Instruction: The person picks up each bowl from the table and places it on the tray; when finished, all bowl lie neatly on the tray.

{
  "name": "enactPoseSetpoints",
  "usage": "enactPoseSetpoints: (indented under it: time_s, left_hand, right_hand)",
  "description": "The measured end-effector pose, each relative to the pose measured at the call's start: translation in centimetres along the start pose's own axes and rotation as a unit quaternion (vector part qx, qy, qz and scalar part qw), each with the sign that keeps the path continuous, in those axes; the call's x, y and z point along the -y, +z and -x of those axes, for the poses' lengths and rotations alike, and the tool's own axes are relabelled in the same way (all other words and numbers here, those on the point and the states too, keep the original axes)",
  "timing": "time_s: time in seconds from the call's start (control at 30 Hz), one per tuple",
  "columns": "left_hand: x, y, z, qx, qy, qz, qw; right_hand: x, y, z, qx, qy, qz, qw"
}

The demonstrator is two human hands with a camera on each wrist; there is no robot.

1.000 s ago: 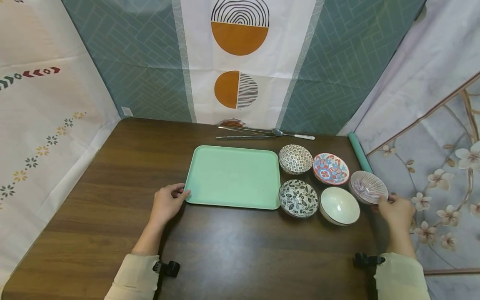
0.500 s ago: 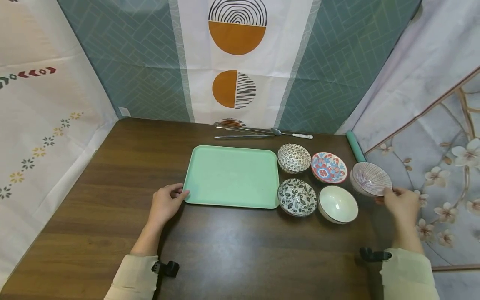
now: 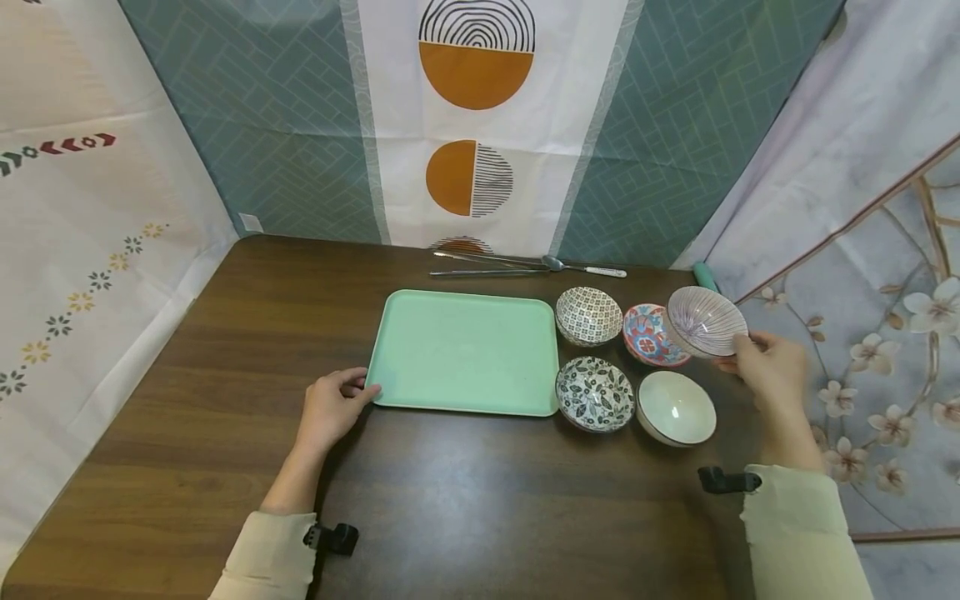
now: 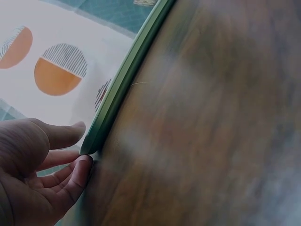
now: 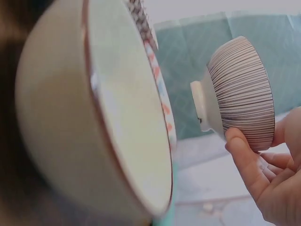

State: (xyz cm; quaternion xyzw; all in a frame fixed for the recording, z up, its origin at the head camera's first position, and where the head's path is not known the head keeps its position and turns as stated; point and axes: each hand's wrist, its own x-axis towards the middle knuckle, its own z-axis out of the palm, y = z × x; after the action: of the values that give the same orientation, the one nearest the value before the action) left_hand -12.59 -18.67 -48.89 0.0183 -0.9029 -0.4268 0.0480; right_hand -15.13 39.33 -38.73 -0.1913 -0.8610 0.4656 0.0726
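1. Your right hand [image 3: 772,367] has its fingers pinching the rim of the striped bowl [image 3: 703,321].
2. That bowl is up off the counter [image 3: 465,500], partly hiding the red-and-blue bowl [image 3: 643,337] in the head view.
3. Your left hand [image 3: 337,404] has its fingers gripping the near left corner of the green tray [image 3: 465,354], which lies on the counter.

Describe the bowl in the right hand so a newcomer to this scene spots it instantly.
On the brown table, find the green tray; four bowls stand to its right in the head view. The right hand, farther right, holds the striped bowl in the air. Unlike those four, it has fine dark lines on its pale outside and is off the table.
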Motion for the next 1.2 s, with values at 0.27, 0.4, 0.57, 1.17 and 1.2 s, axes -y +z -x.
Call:
enactPoseSetpoints:
  time_s: [0.27,0.4,0.57,1.17,1.2]
  left_hand:
    - [0.1,-0.2,0.4,0.004,-0.010,0.005,0.9999]
    - [0.3,-0.1,0.3,0.005,-0.009,0.003,0.9999]
    - [0.3,-0.1,0.4,0.006,-0.010,0.005,0.9999]
    - [0.6,-0.2,0.3,0.014,-0.013,0.020,0.9996]
    - [0.6,-0.2,0.3,0.014,-0.012,0.021,0.9996]
  right_hand:
    - [3.0,3.5,-0.1,0.011,-0.065,-0.004,0.9978]
    - [4.3,5.5,0.0,0.030,-0.086,-0.009,0.9958]
    - [5.9,8.1,0.3,0.043,-0.101,-0.011,0.9939]
    - [9.8,18.1,1.6,0.127,-0.129,-0.010,0.9835]
    - [10.0,18.6,1.7,0.130,-0.130,-0.005,0.9830]
